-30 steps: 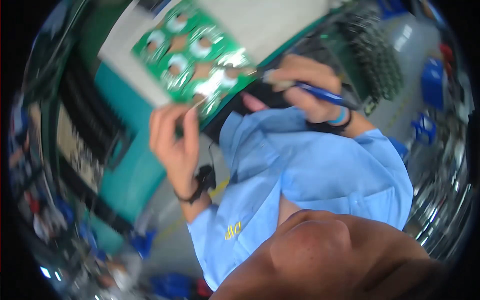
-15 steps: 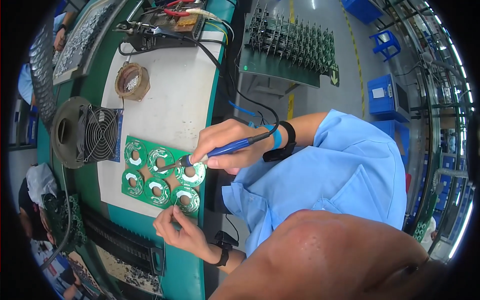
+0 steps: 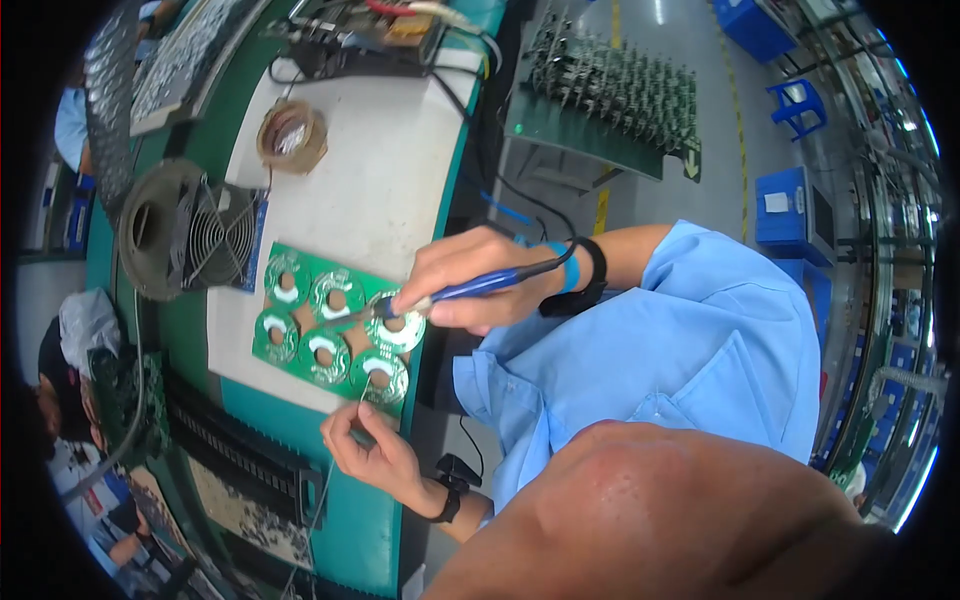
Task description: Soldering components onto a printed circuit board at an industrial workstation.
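Observation:
My right hand (image 3: 468, 274) grips a soldering iron (image 3: 482, 284) with a blue handle. Its tip points at a green panel of round circuit boards (image 3: 325, 362), close to the lower edge of the upper middle ring. Several ring-shaped boards with white patches and round cut-outs make up the panel. Below it, my left hand (image 3: 376, 452) pinches a thin solder wire (image 3: 364, 392) between thumb and forefinger. The wire's upper end reaches the lower right ring. Whether the iron's tip touches the board is too small to tell.
A round fan unit (image 3: 222, 236) stands left of the panel. Above lies a brown pot (image 3: 292, 138) with shiny metal inside. A black slotted rack (image 3: 240, 450) lies below left. Upright boards fill a side table (image 3: 585, 150). The iron's black cord (image 3: 530, 192) arches over my right wrist.
The whole view has shifted, so the bench sits farther right and slightly higher in the picture. Both hands keep their hold; the iron's tip has shifted slightly on the panel.

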A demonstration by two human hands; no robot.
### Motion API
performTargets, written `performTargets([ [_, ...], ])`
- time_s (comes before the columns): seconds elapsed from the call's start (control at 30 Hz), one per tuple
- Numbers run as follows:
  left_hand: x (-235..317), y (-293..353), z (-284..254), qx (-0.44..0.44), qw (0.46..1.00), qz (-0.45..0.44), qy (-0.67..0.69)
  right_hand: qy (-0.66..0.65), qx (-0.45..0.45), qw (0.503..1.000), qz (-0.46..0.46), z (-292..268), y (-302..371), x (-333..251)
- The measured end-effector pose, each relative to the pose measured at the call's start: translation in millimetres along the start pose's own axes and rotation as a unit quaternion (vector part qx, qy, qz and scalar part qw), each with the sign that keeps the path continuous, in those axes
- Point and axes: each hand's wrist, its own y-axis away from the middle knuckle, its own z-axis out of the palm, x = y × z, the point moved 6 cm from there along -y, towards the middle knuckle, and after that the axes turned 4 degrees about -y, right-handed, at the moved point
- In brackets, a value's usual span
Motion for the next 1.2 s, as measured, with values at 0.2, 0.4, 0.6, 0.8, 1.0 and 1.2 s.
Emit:
performTargets([
  [0.2,20,-18,8,-0.053,0.997,0.053,-0.016,0.052,-0.027,0.998,0.004,-22,10,-13],
  [0.4,16,-14,5,-0.062,0.998,0.032,-0.009,0.085,-0.069,0.994,-0.027,-17,12,-19],
  [0.6,18,-11,11,-0.103,0.992,0.076,-0.010,0.058,-0.079,0.995,-0.029,-10,28,-28],
  [0.8,21,-14,24,-0.114,0.987,0.111,-0.031,0.097,-0.094,0.990,-0.050,5,36,-25],
  [1.0,21,-12,29,-0.110,0.986,0.122,-0.040,0.116,-0.103,0.986,-0.054,11,35,-20],
  [1.2,21,-13,32,-0.108,0.985,0.128,-0.045,0.118,-0.102,0.986,-0.051,13,33,-16],
])
